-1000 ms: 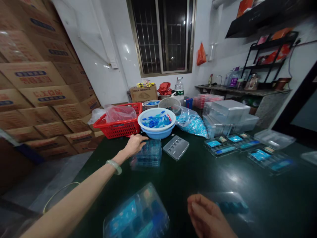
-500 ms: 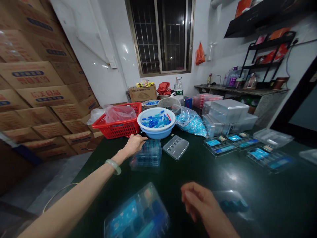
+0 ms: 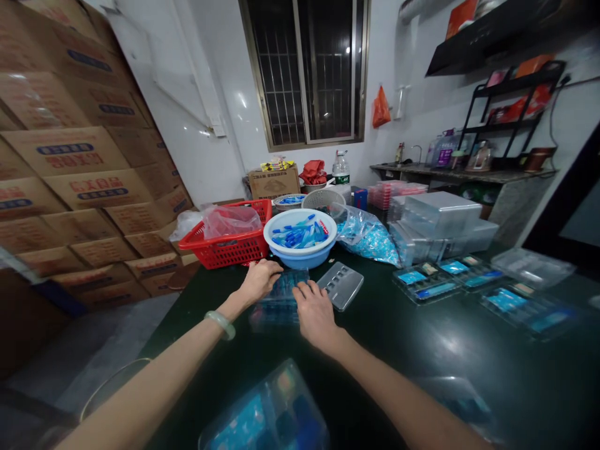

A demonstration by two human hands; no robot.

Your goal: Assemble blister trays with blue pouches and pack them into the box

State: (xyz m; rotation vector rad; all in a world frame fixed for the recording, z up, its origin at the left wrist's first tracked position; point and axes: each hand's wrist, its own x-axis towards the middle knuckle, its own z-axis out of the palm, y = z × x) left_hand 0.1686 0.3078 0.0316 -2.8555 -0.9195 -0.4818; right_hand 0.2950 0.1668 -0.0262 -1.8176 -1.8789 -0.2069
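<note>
A stack of clear plastic trays [image 3: 276,309] with bluish tints lies on the dark green table between my hands. My left hand [image 3: 259,281], with a pale green bangle on the wrist, curls its fingers on the stack's far left corner. On the other side, my right hand [image 3: 316,312] bends its fingers over the stack's right edge; the fingertips are partly hidden. Beside the right hand is a clear plastic lid [image 3: 341,285] with small slots. Nearest to me lies a blurred clear tray [image 3: 267,412] filled with blue items.
A light blue basin [image 3: 300,253] of blue pens or brushes stands behind the stack, beside a red basket [image 3: 225,247]. Further right are a bag of blue packets [image 3: 370,237], clear plastic boxes [image 3: 440,215] and filled trays [image 3: 426,284]. Cartons [image 3: 84,162] pile up at left.
My right hand has moved forward and left, from above the near table to the stack's right edge. My left hand has stayed at the stack. The view has shifted slightly.
</note>
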